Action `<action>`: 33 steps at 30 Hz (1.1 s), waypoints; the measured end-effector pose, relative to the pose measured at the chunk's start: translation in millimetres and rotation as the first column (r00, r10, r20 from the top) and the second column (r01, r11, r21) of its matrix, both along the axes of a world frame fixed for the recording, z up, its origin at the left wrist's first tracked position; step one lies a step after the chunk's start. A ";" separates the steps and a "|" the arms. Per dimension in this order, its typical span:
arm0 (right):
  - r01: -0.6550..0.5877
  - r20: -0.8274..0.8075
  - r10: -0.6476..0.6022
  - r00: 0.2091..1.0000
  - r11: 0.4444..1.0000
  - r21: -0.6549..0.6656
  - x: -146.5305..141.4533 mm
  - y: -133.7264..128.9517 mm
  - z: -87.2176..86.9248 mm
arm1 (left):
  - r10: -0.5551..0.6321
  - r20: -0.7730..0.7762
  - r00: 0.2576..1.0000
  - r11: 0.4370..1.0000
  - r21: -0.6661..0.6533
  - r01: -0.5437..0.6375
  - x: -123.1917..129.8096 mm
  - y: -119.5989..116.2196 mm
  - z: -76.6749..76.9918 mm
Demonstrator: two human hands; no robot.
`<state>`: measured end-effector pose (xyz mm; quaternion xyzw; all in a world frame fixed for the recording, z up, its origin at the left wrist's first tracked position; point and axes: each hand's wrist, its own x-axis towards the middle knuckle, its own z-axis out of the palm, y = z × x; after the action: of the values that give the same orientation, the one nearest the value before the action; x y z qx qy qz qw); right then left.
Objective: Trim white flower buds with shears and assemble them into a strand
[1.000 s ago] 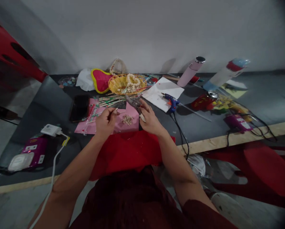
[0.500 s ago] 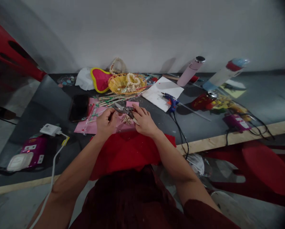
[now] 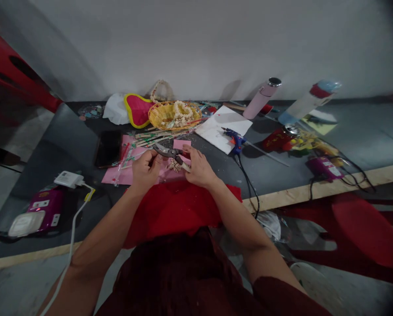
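My right hand [image 3: 199, 166] is closed on pruning shears [image 3: 170, 152], whose blades point left toward my other hand. The shears' handles look spread apart. My left hand [image 3: 146, 168] is pinched by the blade tips; whatever sits between its fingers is too small to name. Below the shears lies a small heap of pale beige bits [image 3: 174, 165] on a pink sheet [image 3: 112, 175]. Just beyond the shears is a small pink card [image 3: 182, 143]. A red cloth [image 3: 180, 206] covers the table edge and my lap.
Behind my hands stands a yellow woven basket [image 3: 157, 115] with a beaded string. Thin sticks [image 3: 150, 137] lie before it. A blue glue gun [image 3: 236, 139] rests by white paper [image 3: 212, 127]. A phone [image 3: 108, 149], a pink bottle [image 3: 260, 101] and a red can [image 3: 277, 138] are on the table.
The shears' handles have spread wider apart in my right hand, and its fingers have loosened. My left hand stays in nearly the same place. The whole view has shifted very slightly.
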<state>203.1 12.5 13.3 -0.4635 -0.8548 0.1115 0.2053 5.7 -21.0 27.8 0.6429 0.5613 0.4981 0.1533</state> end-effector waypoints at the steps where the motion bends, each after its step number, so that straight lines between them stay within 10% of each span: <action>1: 0.007 0.014 -0.007 1.000 1.000 -0.012 -0.2 0.3 -0.1 | -0.006 -0.004 1.000 1.000 -0.001 0.006 -0.1 -0.1 -0.5; 33: 0.023 0.102 -0.019 0.995 0.999 -0.038 2.0 -1.1 6.0 | -0.107 0.074 0.992 0.992 -0.062 0.112 -2.4 0.1 0.4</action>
<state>205.1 11.4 19.3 -0.4814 -0.8568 0.1023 0.1537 3.3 -20.9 28.2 0.6493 0.5357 0.4924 0.2214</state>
